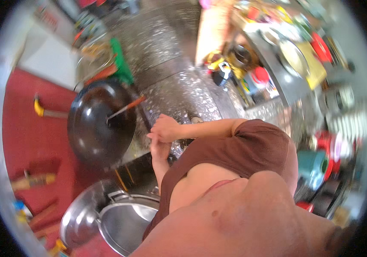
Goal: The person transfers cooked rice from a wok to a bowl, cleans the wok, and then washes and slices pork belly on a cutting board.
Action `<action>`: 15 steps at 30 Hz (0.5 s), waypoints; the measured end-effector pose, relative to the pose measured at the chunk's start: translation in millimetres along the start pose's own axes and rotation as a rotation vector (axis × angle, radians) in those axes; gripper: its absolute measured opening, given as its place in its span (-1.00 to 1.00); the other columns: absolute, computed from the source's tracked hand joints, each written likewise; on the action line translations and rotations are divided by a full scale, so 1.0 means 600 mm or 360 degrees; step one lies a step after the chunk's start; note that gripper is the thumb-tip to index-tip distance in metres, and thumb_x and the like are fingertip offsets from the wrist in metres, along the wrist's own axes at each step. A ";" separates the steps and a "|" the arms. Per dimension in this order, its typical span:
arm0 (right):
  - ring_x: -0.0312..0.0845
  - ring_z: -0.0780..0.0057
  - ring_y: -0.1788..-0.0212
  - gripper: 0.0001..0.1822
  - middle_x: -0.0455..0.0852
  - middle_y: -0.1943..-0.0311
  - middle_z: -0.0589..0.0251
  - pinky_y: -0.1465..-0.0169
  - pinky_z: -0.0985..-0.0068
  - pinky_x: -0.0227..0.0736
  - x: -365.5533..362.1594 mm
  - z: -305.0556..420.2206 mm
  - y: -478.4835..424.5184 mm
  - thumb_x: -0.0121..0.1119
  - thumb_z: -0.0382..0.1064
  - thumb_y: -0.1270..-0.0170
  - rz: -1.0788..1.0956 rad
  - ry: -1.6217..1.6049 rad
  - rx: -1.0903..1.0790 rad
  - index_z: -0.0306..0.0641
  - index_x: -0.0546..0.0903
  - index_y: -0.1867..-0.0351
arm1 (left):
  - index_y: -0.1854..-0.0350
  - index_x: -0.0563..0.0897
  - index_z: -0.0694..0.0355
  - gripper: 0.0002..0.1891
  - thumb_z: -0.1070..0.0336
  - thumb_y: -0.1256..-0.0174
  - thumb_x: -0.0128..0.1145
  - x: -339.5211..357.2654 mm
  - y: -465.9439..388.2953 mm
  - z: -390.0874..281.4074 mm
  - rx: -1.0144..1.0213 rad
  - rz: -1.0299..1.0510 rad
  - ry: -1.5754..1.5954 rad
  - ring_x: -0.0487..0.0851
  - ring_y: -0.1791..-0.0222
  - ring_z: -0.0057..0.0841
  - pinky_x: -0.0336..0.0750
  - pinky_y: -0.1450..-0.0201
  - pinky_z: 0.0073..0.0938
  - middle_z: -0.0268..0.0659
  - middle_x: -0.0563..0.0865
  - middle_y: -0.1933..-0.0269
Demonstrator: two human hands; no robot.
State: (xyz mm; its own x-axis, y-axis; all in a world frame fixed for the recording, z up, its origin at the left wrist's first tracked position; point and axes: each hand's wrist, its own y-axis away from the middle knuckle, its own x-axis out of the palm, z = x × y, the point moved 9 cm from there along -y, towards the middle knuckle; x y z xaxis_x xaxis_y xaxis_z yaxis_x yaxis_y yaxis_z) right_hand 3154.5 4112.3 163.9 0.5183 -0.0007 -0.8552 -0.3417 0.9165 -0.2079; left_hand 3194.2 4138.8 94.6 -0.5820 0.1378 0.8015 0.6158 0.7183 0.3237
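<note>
My right hand (166, 128) reaches across the front of my body, its fingers curled over my left hand (160, 149). The two hands touch and overlap, with no object visible between them. My left forearm comes up from below, partly hidden behind my brown top (209, 154). Just left of the hands is a large black wok (96, 128). Across it lies a utensil with a thin metal shaft and an orange-brown handle (135, 102). Below the hands, at the lower left, are a shiny metal basin (80, 215) and a metal pot (127, 221) with loop handles.
A red surface (35, 138) runs down the left, with a yellow-ended tool (38, 107) on it. A green object (120, 61) stands beyond the wok. The wet, glossy floor (164, 57) lies ahead. At right, a metal table (278, 70) carries a pale round dish (293, 57); a teal container (312, 167) is below.
</note>
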 end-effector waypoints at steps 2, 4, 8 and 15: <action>0.54 0.07 0.39 -0.59 0.63 0.58 0.14 0.28 0.18 0.34 -0.039 -0.063 0.064 -0.07 0.03 -0.26 0.0042 -0.0021 0.0378 -0.13 0.62 0.61 | -0.23 0.30 0.26 -0.49 0.14 -0.30 0.04 0.070 -0.022 0.055 -0.0073 0.0167 -0.0387 0.44 -0.18 -0.34 0.40 -0.16 -0.32 -0.18 0.47 -0.15; 0.54 -0.02 0.40 -0.51 0.66 0.50 0.05 0.35 0.17 0.37 -0.075 -0.110 0.131 -0.18 0.10 -0.30 0.0107 -0.0073 0.0680 -0.15 0.64 0.56 | -0.22 0.32 0.26 -0.49 0.26 -0.23 0.08 0.124 -0.037 0.114 -0.0392 0.0314 -0.0555 0.46 -0.15 -0.38 0.41 -0.14 -0.36 -0.21 0.48 -0.13; 0.56 -0.08 0.36 -0.40 0.65 0.50 -0.02 0.27 0.16 0.42 -0.146 -0.180 0.268 -0.32 0.14 -0.35 -0.0140 -0.0210 0.1154 -0.21 0.64 0.53 | -0.16 0.37 0.25 -0.51 0.18 -0.21 0.11 0.198 -0.076 0.234 -0.0739 0.0586 -0.1011 0.57 0.03 -0.43 0.51 0.05 -0.39 -0.26 0.53 -0.03; 0.61 -0.01 0.29 -0.35 0.67 0.49 -0.04 0.22 0.18 0.45 -0.272 -0.319 0.597 -0.36 0.20 -0.36 -0.0371 -0.0574 0.1671 -0.21 0.66 0.50 | -0.07 0.43 0.25 -0.52 0.11 -0.16 0.14 0.399 -0.107 0.537 -0.1025 0.1019 -0.1475 0.61 0.17 -0.50 0.56 0.18 -0.51 -0.26 0.58 0.10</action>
State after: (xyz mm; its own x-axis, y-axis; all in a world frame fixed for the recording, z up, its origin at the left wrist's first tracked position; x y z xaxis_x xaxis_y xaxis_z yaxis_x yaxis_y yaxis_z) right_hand 2797.6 4364.0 138.2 0.7371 -0.2555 -0.6256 0.5310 0.7916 0.3023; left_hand 2844.2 4345.6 103.7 -0.0798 0.9363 0.3421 0.9119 -0.0700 0.4044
